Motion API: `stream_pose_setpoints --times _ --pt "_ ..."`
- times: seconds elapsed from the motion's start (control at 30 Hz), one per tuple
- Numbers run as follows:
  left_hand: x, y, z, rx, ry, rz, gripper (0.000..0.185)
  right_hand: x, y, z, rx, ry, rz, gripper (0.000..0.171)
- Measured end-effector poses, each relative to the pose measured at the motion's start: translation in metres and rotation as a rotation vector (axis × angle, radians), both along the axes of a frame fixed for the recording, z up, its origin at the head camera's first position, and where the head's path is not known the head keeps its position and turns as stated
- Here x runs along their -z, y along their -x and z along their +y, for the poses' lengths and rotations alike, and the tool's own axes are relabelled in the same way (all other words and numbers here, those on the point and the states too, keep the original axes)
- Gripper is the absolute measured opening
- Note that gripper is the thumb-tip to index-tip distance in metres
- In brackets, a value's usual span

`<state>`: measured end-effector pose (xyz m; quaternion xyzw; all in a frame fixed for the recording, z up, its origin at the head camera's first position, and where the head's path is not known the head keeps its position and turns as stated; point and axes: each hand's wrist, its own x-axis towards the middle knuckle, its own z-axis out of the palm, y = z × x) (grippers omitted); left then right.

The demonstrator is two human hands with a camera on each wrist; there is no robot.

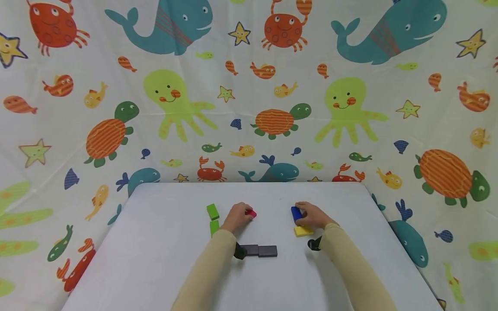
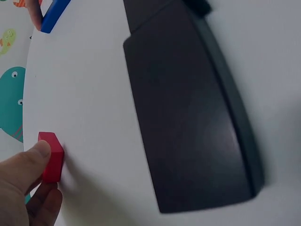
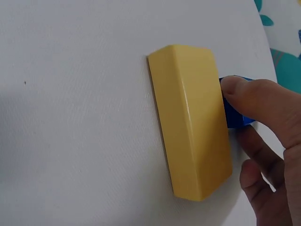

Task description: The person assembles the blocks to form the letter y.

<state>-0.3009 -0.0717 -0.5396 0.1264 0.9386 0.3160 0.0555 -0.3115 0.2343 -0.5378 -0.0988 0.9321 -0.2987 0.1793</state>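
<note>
My left hand (image 1: 238, 218) pinches a small red block (image 1: 251, 213) on the white table (image 1: 155, 259); the left wrist view shows thumb and fingers (image 2: 28, 165) closed on the red block (image 2: 51, 157). My right hand (image 1: 311, 216) grips a blue block (image 1: 296, 213), and in the right wrist view the thumb (image 3: 254, 101) presses on the blue block (image 3: 233, 115). A yellow block (image 1: 303, 231) lies flat just in front of that hand, large in the right wrist view (image 3: 193, 120).
Two green blocks (image 1: 212, 211) (image 1: 214, 227) lie left of my left hand. Two dark grey blocks (image 1: 260, 250) lie end to end near the table's middle, filling the left wrist view (image 2: 188, 108). A sea-animal patterned cloth (image 1: 249, 86) hangs behind and around the table.
</note>
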Motion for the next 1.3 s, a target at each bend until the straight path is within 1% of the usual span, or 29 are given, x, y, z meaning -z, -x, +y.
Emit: stream_pose_setpoints --times 0.17,0.27,0.4,0.5,0.6,0.7,0.8,0.9,1.0,1.17,1.3 --pt "-0.001 -0.001 0.004 -0.005 -0.011 -0.012 0.029 0.000 0.001 -0.006 0.042 0.012 0.058 0.065" --pt "-0.001 -0.001 0.007 -0.001 -0.013 -0.026 0.030 0.003 0.001 -0.011 0.072 -0.024 0.105 0.064" --pt "0.000 -0.001 0.008 -0.009 -0.020 -0.042 0.031 0.003 0.001 -0.024 0.144 -0.076 0.131 0.065" --pt "0.000 -0.001 0.009 -0.019 -0.029 -0.036 0.031 0.001 0.003 -0.036 0.194 -0.074 0.152 0.065" --pt "0.001 -0.001 0.011 -0.021 -0.037 -0.018 0.031 -0.002 0.005 -0.048 0.227 -0.054 0.191 0.065" --pt "0.001 0.000 0.012 -0.022 -0.044 -0.005 0.030 -0.003 0.007 -0.059 0.254 -0.043 0.208 0.065" --pt "0.003 0.000 0.012 -0.023 -0.049 0.009 0.029 -0.003 0.008 -0.066 0.244 -0.044 0.176 0.065" --pt "0.004 0.000 0.013 -0.024 -0.061 0.019 0.029 -0.003 0.008 -0.069 0.187 -0.052 0.126 0.065" --pt "0.005 0.000 0.014 -0.027 -0.076 0.030 0.027 -0.002 0.008 -0.068 0.137 -0.048 0.097 0.065" --pt "0.007 0.000 0.015 -0.033 -0.074 0.031 0.020 0.002 0.007 -0.068 0.124 -0.031 0.091 0.066" --pt "0.008 0.000 0.018 -0.029 -0.073 0.034 0.019 0.007 0.009 -0.070 0.128 -0.040 0.114 0.065"
